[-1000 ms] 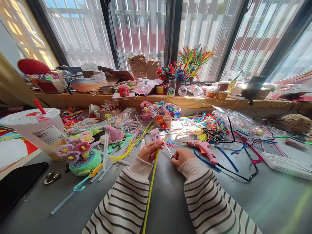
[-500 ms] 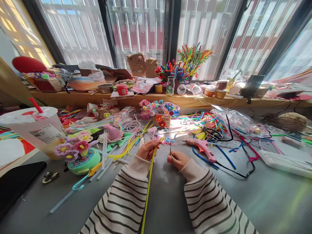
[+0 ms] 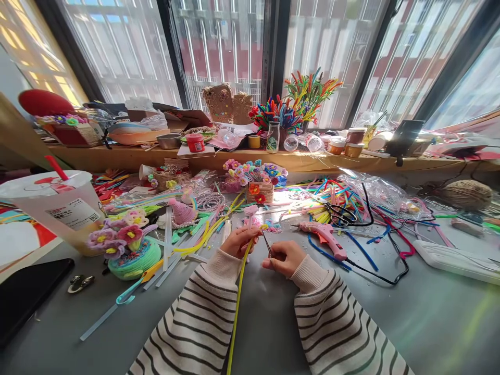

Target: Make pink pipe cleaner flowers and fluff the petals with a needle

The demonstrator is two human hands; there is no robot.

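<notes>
Two forearms in cream sleeves with dark stripes (image 3: 191,312) reach in from the bottom edge, which cuts them off. Between them runs a long, fuzzy yellow stem (image 3: 239,297), its lower end out of view. The left hand (image 3: 235,242) is closed, pinching the stem near its top between thumb and fingers, which seems to keep the short tip steady and exposed. The right hand (image 3: 288,257) is curled around slim metal scissors (image 3: 266,238), pointed up and leftward at that tip; the angle probably keeps the fingers away from the blades. Whether the blades touch the stem, and how the fingers sit in the handles, cannot be made out.

On the grey tabletop (image 3: 269,333), a black phone (image 3: 35,291), partly cut off, lies at the left. Beyond it stand a green knitted base with fuzzy flowers (image 3: 135,260) and a clear plastic cup with a red straw (image 3: 70,213). A pink glue gun (image 3: 324,237) lies to the right, its nozzle turned inward, perhaps for easy reach. Just past the left hand is a pale pink flower (image 3: 250,210), its lower part hidden. Farther back, a woven box (image 3: 261,193) holds small flowers, and loose coloured stems overlap too densely to count. A cluttered ledge (image 3: 219,159) runs beneath bright windows.
</notes>
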